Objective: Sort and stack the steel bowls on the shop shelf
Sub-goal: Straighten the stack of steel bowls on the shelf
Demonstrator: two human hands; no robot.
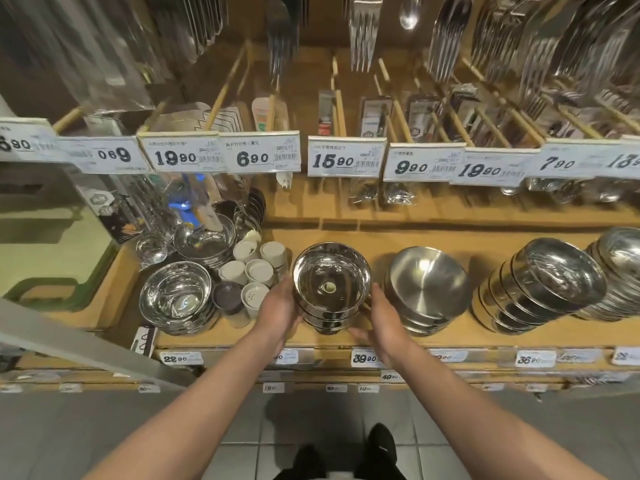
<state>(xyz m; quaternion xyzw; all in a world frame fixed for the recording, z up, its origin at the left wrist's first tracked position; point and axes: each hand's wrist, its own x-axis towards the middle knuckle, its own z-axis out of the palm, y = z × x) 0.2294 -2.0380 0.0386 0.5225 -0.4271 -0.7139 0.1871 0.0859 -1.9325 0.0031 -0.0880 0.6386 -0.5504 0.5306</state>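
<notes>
Near the front edge of the shelf [485, 336]: a stack of shiny bowls [331, 285] stands about midway along, with a round sticker in the top bowl.
Left hand [278, 308]: fingers curled round the stack's left side, gripping it.
Right hand [382, 318]: palm turned to the stack's right side, fingers low by its base; whether it grips cannot be told.
Open room: bare shelf behind the stack and a narrow gap to the brushed bowls [424, 289] on its right.
Left neighbours: white-lidded jars [254, 271] just beside the left hand, then a polished bowl stack [175, 296] towards the left corner.
Right end: tilted bowl stack [540, 292]; a further stack is cut off by the frame.
Hard to make out: fingertips behind the stack; lower price tags [363, 358] are blurred.
</notes>
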